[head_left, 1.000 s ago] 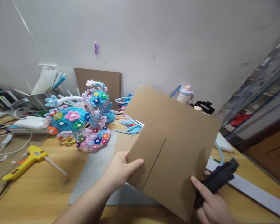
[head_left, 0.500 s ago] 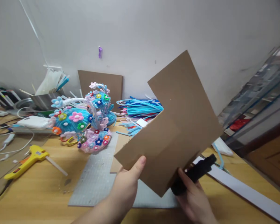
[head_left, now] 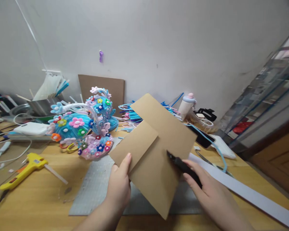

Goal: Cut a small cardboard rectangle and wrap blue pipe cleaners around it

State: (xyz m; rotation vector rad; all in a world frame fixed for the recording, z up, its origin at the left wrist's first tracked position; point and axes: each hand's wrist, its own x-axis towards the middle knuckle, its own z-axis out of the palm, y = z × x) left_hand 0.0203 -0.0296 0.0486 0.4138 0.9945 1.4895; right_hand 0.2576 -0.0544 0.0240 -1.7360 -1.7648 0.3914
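Observation:
My left hand (head_left: 120,181) is closed on brown cardboard, with its thumb on top near the left edge. A smaller cardboard strip (head_left: 135,144) lies over a larger cardboard sheet (head_left: 167,134); whether the two are joined I cannot tell. Both are held tilted above a grey cutting mat (head_left: 86,192). In my right hand (head_left: 207,189) is a black utility knife (head_left: 186,168), its tip pointing left over the face of the larger sheet. Whether the tip touches the cardboard is unclear. My right fingers wrap round the handle and are partly hidden.
To the left stand fuzzy flower decorations (head_left: 96,128) and a yellow glue gun (head_left: 26,171) with its cord. Pipe cleaners (head_left: 132,116) lie behind the cardboard. On the right are a bottle (head_left: 186,106), a phone (head_left: 202,136) and a long white strip (head_left: 245,191).
The cardboard has come down and tilted flatter, showing the overlapping strip. My right hand has turned the knife from pointing away to the right to pointing left over the sheet.

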